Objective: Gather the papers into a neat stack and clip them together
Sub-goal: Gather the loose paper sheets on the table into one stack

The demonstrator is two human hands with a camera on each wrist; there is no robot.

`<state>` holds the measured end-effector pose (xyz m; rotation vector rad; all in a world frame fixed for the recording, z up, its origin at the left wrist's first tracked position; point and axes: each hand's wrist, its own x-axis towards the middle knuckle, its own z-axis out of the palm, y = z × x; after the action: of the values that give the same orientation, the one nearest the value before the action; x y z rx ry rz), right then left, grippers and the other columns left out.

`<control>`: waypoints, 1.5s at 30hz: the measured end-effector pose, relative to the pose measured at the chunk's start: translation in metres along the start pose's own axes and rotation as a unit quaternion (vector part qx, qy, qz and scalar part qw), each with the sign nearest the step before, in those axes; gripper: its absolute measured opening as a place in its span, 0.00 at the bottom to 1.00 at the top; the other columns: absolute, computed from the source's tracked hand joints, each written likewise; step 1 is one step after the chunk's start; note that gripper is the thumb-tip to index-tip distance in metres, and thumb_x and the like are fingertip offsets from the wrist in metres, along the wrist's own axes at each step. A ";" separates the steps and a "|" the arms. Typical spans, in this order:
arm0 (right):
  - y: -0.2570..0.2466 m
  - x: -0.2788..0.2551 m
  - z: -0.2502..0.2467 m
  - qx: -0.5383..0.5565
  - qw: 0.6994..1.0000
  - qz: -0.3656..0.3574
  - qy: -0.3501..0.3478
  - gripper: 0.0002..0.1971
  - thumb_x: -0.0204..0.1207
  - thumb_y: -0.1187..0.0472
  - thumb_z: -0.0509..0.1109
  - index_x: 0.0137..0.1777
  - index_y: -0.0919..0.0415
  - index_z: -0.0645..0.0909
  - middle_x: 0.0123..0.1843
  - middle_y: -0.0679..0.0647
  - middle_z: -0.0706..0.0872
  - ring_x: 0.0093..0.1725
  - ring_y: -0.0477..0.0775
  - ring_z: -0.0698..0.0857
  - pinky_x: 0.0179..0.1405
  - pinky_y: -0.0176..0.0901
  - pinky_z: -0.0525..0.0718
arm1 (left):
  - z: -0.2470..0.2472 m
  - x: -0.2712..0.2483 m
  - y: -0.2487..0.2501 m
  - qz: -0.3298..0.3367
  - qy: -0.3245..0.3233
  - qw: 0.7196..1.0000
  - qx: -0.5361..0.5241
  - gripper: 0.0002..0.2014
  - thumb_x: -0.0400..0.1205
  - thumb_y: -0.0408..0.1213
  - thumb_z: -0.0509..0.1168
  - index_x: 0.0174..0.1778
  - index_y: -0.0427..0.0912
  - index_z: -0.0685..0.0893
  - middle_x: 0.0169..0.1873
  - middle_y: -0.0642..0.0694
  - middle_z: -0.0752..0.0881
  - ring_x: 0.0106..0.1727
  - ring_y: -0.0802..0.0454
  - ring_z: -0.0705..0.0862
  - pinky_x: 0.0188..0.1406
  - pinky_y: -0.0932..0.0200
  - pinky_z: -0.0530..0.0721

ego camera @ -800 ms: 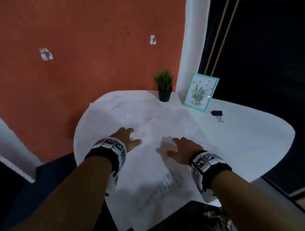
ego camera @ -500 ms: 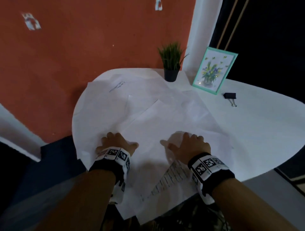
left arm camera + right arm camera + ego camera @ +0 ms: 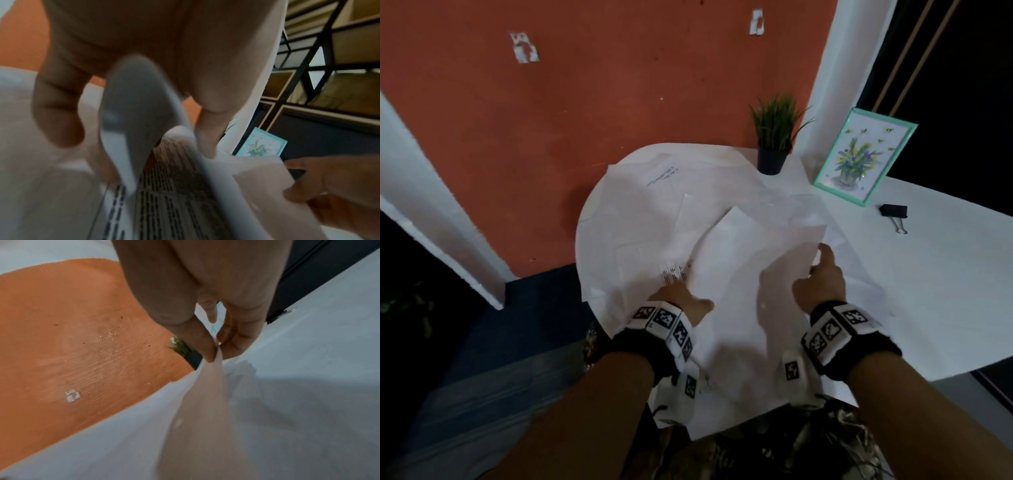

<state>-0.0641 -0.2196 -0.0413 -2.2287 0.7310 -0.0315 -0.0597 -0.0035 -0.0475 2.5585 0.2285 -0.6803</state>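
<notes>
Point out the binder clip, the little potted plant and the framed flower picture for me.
binder clip (image 3: 893,210): head view, black body.
potted plant (image 3: 772,161): head view, dark pot.
framed flower picture (image 3: 861,156): head view, painted bouquet.

Item count, located relative to the potted plant (image 3: 774,137): one potted plant; one framed picture (image 3: 861,156) to its right; one binder clip (image 3: 893,212) further right; two hands in front. Loose papers (image 3: 688,219) in front: apparently five or more, since overlaps prevent an exact count.
</notes>
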 end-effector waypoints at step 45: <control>0.005 -0.018 0.036 -0.085 0.987 -0.049 -0.128 0.22 0.72 0.63 0.69 0.67 0.65 0.76 0.67 0.62 0.82 0.67 0.62 0.80 0.65 0.46 0.77 | 0.010 -0.007 -0.045 -0.001 0.112 0.933 -0.341 0.20 0.78 0.29 0.66 0.65 0.41 0.70 0.42 0.47 0.76 0.47 0.45 0.77 0.45 0.56 0.76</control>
<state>-0.0728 -0.1888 -0.0663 -2.3712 0.4981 0.2729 -0.0822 0.0309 -0.0700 1.9523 0.4539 -0.2356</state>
